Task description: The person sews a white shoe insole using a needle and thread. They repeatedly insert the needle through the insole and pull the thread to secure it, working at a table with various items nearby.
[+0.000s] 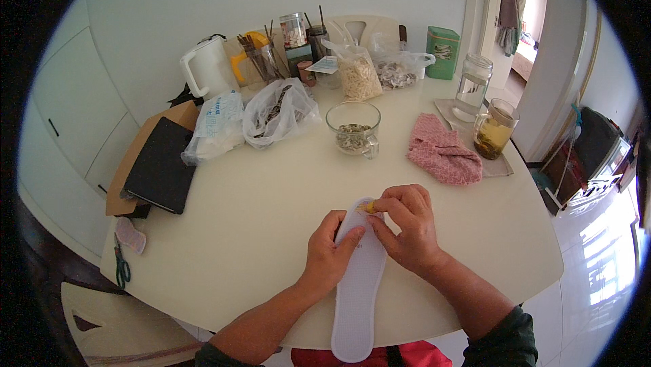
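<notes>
A white shoe insole with a fine grid surface lies lengthwise before me, its near end reaching past the table edge. My left hand grips its left side near the far end, thumb on top. Yellow stitching or thread shows at the insole's far tip. My right hand is at that tip, thumb and forefinger close together; a yellow band, perhaps a thimble, is at the forefinger. Whether a needle is between the fingers cannot be seen.
Beyond the insole stands a glass cup of dried pieces. A pink cloth, tea mug and glass jar are at right. Plastic bags, a white kettle and a black folder stand left; scissors lie at the left edge.
</notes>
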A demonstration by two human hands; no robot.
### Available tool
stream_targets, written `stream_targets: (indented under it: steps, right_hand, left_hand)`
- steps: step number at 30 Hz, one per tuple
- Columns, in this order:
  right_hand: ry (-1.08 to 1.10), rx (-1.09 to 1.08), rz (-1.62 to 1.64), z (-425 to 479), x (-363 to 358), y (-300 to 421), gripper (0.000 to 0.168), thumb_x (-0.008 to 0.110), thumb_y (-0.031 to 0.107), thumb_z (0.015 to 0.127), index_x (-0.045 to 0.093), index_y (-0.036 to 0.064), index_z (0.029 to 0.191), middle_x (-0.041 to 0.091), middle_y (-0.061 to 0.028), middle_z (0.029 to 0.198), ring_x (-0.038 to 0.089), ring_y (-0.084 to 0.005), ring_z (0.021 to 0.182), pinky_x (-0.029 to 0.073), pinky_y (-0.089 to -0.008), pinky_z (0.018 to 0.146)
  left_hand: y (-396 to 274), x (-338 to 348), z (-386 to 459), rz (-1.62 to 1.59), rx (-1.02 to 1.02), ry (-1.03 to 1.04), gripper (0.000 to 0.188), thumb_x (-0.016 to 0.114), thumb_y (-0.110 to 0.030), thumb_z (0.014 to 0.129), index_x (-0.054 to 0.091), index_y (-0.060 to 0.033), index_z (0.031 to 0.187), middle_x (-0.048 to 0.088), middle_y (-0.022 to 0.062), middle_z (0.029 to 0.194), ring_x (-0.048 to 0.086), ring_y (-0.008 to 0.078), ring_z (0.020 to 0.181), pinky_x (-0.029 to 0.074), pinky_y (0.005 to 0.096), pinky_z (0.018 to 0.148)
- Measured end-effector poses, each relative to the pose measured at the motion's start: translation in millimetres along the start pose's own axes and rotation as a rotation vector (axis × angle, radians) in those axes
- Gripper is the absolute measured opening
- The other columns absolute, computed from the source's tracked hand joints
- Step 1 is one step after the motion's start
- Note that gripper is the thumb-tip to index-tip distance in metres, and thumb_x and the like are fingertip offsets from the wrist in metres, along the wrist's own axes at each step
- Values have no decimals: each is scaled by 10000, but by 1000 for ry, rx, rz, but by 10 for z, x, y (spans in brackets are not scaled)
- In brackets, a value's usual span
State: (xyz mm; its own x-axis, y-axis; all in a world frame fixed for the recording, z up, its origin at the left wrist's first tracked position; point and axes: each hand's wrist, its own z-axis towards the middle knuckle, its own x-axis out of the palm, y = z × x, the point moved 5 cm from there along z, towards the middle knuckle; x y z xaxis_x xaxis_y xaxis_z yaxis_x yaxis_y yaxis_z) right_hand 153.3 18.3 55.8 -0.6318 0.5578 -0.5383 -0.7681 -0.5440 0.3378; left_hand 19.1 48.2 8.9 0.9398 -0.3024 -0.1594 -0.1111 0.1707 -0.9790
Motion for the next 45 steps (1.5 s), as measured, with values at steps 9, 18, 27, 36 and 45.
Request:
stream_targets:
  steps: [9,18,27,36,45]
  right_hand:
    - [-57,-28,-5,-18,26,26,155,665,115,650,584,87,779,551,-40,786,527,-211,752,361,-367,748]
    - [-174,670,1085,70,-194,-253,97,471,140,883,472,49,915,568,-112,970,599,-175,776,489,-254,608]
    - [-562,1018,1310,-206,-337,-1126,129,429,158,899,486,63,834,547,-35,736,565,-120,637,537,-273,580]
    - [-671,1011,1354,-180,-372,-1028,85,433,104,886,443,38,832,523,-47,743,535,-125,638,537,-341,708]
    - [-720,946,1342,-177,-365,-1036,116,415,68,883,392,65,769,421,-8,659,409,-95,533,499,-401,804]
  left_hand:
    - [-5,31,20,-26,21,55,167,563,-107,814,514,-24,951,545,41,821,512,94,731,441,240,660]
    - [127,-248,194,-95,-88,-83,153,559,-114,828,512,-19,939,545,16,790,496,71,689,421,215,627]
    - [203,-287,259,-123,-21,-117,173,540,-108,836,507,-32,989,555,17,824,510,88,716,438,240,648]
    - [201,-259,250,-78,27,-103,181,539,-120,837,514,-30,992,556,19,830,508,85,714,434,231,652]
    - [168,-237,236,-58,18,-102,165,534,-130,844,513,-31,975,555,19,810,505,89,703,430,238,642]
